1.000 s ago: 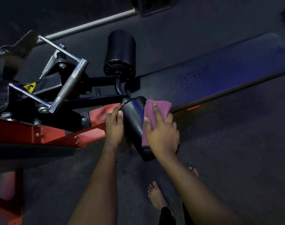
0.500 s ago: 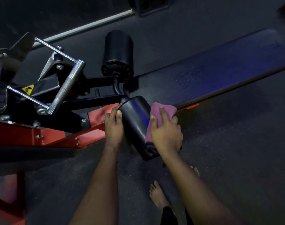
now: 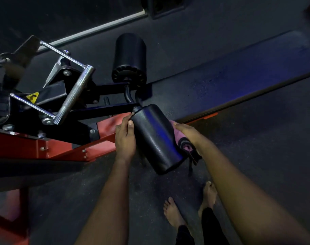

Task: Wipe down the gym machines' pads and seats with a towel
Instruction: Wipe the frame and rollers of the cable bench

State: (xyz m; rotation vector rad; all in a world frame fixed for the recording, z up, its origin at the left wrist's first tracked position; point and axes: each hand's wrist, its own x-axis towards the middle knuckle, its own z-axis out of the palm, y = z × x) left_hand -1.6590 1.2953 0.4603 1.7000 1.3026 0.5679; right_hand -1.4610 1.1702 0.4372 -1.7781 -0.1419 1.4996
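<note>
Steadying the near roller pad (image 3: pixel 156 138), likely against spinning, the left hand (image 3: pixel 125 137) grips its left side while the right hand (image 3: pixel 187 133) clasps the purple towel (image 3: pixel 184 145) against its right.

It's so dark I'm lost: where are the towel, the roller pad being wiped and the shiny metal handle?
towel (image 3: pixel 179 138): head view, its purple fold
roller pad (image 3: pixel 155 138): head view, its black side
metal handle (image 3: pixel 74 96): head view, its knurled middle

A bunched purple towel (image 3: pixel 182 138) sits pressed against the 3 o'clock flank of a tilted black roller pad (image 3: pixel 155 138), its twin roller (image 3: pixel 129 53) at 12 o'clock.
</note>
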